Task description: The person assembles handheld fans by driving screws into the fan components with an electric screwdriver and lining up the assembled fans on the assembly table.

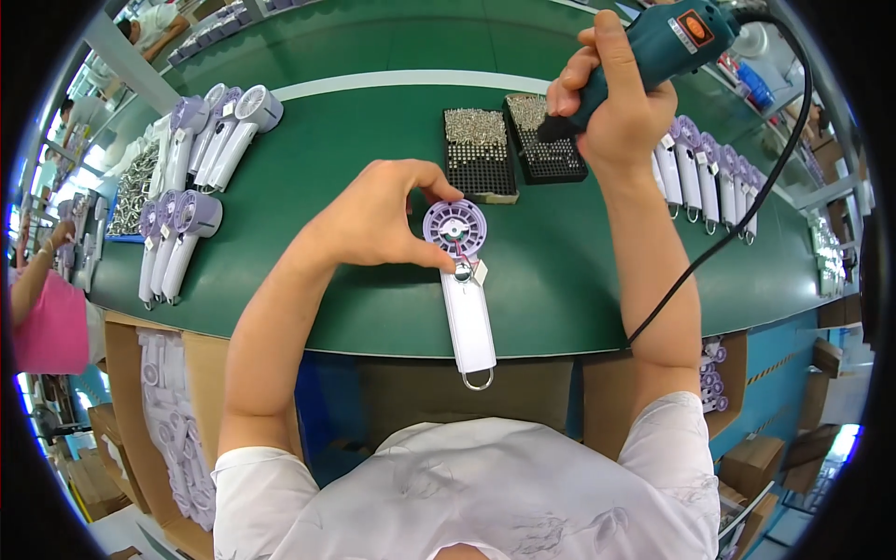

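Lilac-and-white fan [467, 308] at the near edge of the green table [569, 247], pinched between thumb and forefinger of the left hand [378, 215]; the right hand [630, 117] grips a raised power screwdriver [667, 42]. Firm bracing and square aim should serve best.

We wear a white shirt [504, 485], printed with faint grey leafy sprigs [613, 524] across the front. Its short, loose left sleeve [266, 499] and right sleeve [667, 453] end above our elbows [254, 397], and its neckline [462, 545] curves below. Our forearms [285, 299], left hand [378, 217] and right hand [630, 121] are bare.
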A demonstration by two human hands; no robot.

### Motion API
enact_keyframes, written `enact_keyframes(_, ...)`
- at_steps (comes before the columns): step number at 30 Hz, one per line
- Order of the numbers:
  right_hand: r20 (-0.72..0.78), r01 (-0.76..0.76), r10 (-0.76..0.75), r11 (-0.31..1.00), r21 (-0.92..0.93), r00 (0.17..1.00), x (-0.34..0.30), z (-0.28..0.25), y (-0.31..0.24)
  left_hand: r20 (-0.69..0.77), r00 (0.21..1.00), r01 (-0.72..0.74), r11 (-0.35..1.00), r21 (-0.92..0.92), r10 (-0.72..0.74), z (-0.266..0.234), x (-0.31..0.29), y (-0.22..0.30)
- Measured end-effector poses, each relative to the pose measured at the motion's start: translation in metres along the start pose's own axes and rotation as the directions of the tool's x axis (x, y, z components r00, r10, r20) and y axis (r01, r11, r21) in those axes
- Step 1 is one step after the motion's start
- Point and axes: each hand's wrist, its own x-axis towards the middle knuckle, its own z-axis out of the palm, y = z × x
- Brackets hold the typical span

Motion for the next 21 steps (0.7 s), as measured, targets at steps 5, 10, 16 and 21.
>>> enact_keyframes(5, 0.169, 0.145, -0.134, 0.988, -0.049, 0.976, 0.010, -0.003, 0.037, -0.109, 0.988, -0.123, 0.989, -0.082, 0.114, 0.013, -0.005, -0.016)
enact_keyframes(10, 0.179, 0.066, -0.062, 0.998, -0.015, 0.982, 0.009, -0.010, 0.054, -0.102, 0.983, -0.160, 0.983, -0.092, 0.150, 0.013, -0.004, -0.022)
enact_keyframes(16, 0.047, -0.027, 0.032, 0.994, -0.104, 0.998, 0.006, -0.001, 0.055, -0.129, 0.979, -0.177, 0.974, -0.140, 0.159, 0.017, -0.003, -0.024)
enact_keyframes(21, 0.058, -0.029, 0.034, 0.997, -0.075, 0.998, 0.006, -0.002, 0.056, -0.137, 0.977, -0.180, 0.973, -0.142, 0.160, 0.020, -0.003, -0.023)
